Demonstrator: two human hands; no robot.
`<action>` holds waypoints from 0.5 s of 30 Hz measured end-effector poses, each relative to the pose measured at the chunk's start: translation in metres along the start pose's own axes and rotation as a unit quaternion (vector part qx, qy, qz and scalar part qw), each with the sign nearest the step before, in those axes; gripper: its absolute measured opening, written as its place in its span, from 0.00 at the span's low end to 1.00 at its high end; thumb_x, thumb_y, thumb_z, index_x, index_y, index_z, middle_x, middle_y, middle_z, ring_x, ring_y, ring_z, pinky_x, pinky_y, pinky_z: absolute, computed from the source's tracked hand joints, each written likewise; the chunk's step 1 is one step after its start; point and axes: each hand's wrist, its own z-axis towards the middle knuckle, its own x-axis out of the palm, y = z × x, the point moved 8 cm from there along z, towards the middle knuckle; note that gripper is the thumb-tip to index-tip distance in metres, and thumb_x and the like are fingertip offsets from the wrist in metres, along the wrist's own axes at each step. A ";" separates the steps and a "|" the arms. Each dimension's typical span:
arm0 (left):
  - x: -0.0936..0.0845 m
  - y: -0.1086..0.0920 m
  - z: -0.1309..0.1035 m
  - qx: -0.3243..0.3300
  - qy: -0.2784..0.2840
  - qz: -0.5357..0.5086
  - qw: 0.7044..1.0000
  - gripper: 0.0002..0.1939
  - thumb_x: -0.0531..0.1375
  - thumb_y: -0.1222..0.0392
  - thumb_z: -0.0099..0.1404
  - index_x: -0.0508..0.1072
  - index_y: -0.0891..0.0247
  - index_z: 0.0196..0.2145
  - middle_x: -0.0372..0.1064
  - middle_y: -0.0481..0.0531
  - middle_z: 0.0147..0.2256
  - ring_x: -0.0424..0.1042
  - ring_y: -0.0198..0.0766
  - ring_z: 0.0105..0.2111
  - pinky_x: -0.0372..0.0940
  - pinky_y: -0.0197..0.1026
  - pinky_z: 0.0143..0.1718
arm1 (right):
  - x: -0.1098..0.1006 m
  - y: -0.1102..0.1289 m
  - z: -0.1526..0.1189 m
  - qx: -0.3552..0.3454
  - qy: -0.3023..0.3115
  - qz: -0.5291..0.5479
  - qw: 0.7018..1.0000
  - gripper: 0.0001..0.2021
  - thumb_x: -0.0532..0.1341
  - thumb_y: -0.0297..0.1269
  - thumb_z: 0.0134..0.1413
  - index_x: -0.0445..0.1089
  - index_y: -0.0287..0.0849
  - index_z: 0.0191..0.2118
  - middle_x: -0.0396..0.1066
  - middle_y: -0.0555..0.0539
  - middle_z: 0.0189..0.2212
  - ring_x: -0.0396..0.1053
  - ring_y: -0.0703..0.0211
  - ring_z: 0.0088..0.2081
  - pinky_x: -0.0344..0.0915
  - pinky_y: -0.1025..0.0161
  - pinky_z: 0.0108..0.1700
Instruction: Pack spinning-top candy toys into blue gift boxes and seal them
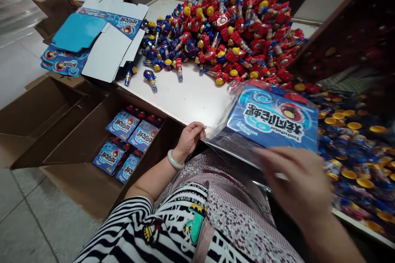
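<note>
A blue printed display box (274,119) lies at the table's front edge inside a clear plastic bag (220,135). My left hand (189,141), with a pale bangle at its wrist, has thumb and fingers pinched together at the left corner of the bag. My right hand (296,181) is over the near side of the bag and smeared by motion. Whether its fingers hold the plastic cannot be made out. Behind the box rises a large heap of red and blue toys (222,28) with clear tubes attached.
To my left, an open carton (74,144) holds several blue boxes (123,125). Flattened printed cardboard (105,53) lies on the table's left end. At right is a pile of clear tubes with yellow rims (348,172). A few toys (150,80) lie loose on the white table (185,96).
</note>
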 end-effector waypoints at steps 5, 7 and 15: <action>0.001 -0.006 -0.007 0.026 0.026 0.056 0.998 0.14 0.65 0.50 0.61 0.75 0.66 0.28 0.67 0.47 0.22 0.63 0.32 0.24 0.60 0.36 0.29 | 0.096 0.065 0.091 -0.088 0.162 -0.066 0.981 0.08 0.59 0.31 0.63 0.77 0.40 0.36 0.76 0.44 0.33 0.66 0.54 0.36 0.53 0.56 0.40; 0.004 -0.011 -0.011 0.045 0.063 0.104 0.992 0.14 0.62 0.51 0.64 0.76 0.66 0.29 0.68 0.48 0.23 0.66 0.34 0.26 0.63 0.38 0.33 | 0.117 0.064 0.098 -0.086 0.204 -0.088 0.971 0.08 0.60 0.30 0.61 0.76 0.40 0.31 0.74 0.44 0.31 0.65 0.54 0.36 0.50 0.57 0.39; -0.007 -0.022 -0.018 0.109 0.118 0.214 0.964 0.14 0.64 0.48 0.66 0.79 0.64 0.36 0.72 0.50 0.27 0.71 0.36 0.30 0.66 0.39 0.37 | 0.084 0.010 0.061 0.065 0.130 0.148 0.978 0.10 0.56 0.37 0.67 0.75 0.43 0.38 0.75 0.46 0.38 0.70 0.58 0.40 0.62 0.59 0.44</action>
